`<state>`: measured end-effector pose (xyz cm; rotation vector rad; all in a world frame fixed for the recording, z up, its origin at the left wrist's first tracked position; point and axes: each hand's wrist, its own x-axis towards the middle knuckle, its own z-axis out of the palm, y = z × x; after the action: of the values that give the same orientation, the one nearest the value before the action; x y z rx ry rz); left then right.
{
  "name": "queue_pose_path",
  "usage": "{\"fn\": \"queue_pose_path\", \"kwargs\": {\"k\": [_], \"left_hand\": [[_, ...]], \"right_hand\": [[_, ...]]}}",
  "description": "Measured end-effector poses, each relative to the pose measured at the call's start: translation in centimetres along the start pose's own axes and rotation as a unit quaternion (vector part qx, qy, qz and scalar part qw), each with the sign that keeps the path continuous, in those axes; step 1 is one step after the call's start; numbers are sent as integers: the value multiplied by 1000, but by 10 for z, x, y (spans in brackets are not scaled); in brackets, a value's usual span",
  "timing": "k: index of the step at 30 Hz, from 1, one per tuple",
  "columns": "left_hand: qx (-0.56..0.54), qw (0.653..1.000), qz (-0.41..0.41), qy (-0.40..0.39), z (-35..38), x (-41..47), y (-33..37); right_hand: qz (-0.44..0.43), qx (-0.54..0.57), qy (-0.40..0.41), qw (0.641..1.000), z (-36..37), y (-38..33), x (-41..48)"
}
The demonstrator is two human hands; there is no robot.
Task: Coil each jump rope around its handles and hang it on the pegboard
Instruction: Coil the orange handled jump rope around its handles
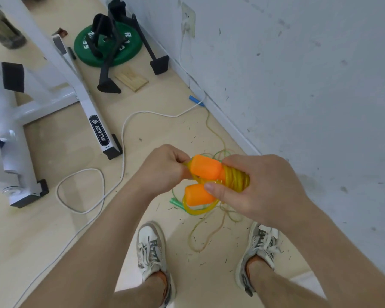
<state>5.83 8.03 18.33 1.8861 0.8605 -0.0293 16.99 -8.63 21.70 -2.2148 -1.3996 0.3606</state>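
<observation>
the two orange handles (203, 181) were gripped side by side in the right hand (260, 192), with yellow rope (236, 177) coiled around them. a rope strand was pinched by the left hand (162, 167) at the upper handle's end. a green rope (176, 202) lay on the floor (76, 218) below.

Pale wood floor (53, 241) under you, meeting wall at right. White cord (123, 138) loops across it, one end at blue handle (196, 101) by wall. Thin yellowish rope (193, 238) lies loose between your shoes (150, 247); green handle (175, 202) just beside it. Far end: green weight plate (131, 52) flat under black stand (109, 85), wood block (131, 79) near it. White machine frame (85, 103) at left. Small dark slivers (182, 222) scattered around your feet.
</observation>
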Motion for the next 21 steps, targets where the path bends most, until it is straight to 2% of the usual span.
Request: {"fn": "queue_pose_path", "kwargs": {"k": [1,3,5,8,10,15,17,18,21], "left_hand": [[41,999,10,11,-3,0,0],[30,999,44,-3,-9,-1,0],[-16,996,52,-69,-15,-2,-2],[12,983,31,-182,-12,-4,-6],[7,977,21,-211,-6,-5,-9],[-165,962,18,-216,2,-2,-11],[-204,957,37,-203,8,-2,-13],[-223,955,45,-193,13,-1,-16],[-266,954,49,-132,33,0,-20]], "right_hand": [[-9,-24,-10,1000,1,-1,1],[-54,-74,-33,995,1,-2,0],[-118,-95,-79,985,5,-6,-1],[-150,-120,-175,966,10,-15,-2],[-146,-144,-200,958,11,-19,-1],[-89,-114,-213,966,5,-18,3],[-50,-54,-223,972,1,-15,2],[-16,22,-234,972,-1,-10,3],[60,262,-246,931,-3,16,6]]}}
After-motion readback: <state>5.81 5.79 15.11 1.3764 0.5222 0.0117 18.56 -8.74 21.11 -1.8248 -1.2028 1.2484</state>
